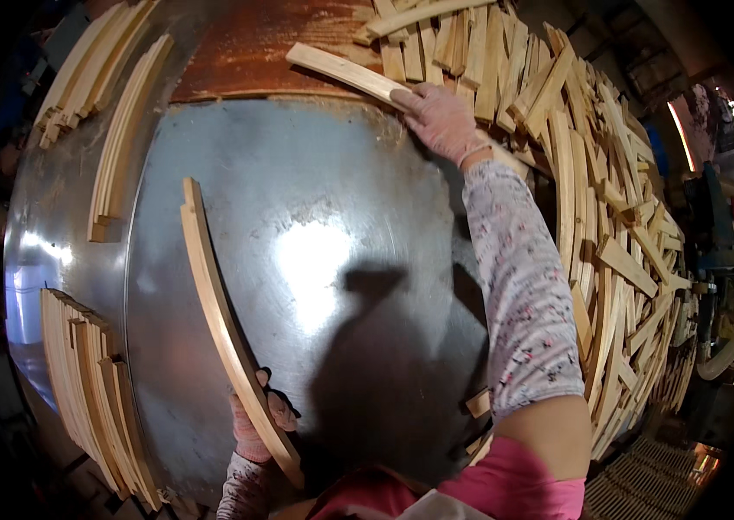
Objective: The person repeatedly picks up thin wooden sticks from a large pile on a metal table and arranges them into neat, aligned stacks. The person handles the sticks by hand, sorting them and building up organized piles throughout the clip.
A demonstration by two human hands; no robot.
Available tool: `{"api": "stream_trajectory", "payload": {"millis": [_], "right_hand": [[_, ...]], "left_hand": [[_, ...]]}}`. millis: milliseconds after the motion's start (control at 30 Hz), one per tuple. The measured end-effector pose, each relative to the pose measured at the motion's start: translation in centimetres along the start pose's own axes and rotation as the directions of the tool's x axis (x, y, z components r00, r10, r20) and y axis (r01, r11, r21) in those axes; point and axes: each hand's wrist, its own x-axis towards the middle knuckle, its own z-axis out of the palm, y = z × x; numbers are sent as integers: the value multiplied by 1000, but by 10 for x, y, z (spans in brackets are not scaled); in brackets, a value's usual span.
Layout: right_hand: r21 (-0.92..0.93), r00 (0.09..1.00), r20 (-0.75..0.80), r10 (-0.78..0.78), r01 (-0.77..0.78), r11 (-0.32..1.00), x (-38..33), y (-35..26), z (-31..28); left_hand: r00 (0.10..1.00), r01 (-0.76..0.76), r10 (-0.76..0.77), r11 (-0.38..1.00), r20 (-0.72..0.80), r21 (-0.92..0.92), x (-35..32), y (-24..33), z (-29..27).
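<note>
Near the lower edge, my left hand (250, 431) wears a pinkish glove with dark patches. Its fingers are closed around the lower part of long, narrow wooden slats (221, 322), which seem to be two lying together and slant up to the left over the metal tabletop. My right arm, in a patterned sleeve, reaches far forward. There my right hand (442, 121), also gloved, is closed on another long wooden slat (341, 71). This slat crosses the far edge of the metal sheet, one end over the reddish-brown board and the other passing under my hand toward the right.
A large jumbled heap of wooden slats (618, 260) fills the right side. Stacked slats lie at the near left (90, 390), with more bundles at the far left (98, 65). The grey metal tabletop (367, 191) meets a reddish-brown board (246, 52) at the back.
</note>
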Motion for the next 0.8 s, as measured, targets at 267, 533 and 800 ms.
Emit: {"api": "stream_trajectory", "payload": {"millis": [267, 533, 800], "right_hand": [[-142, 899, 135, 417, -398, 906, 74, 11, -83], [-178, 817, 312, 486, -452, 874, 10, 0, -155], [-99, 875, 137, 464, -454, 885, 110, -82, -85]], "left_hand": [[1000, 5, -5, 1000, -20, -13, 1, 1, 5], [994, -110, 108, 987, 27, 116, 3, -5, 3], [980, -121, 162, 946, -116, 300, -4, -6, 8]]}}
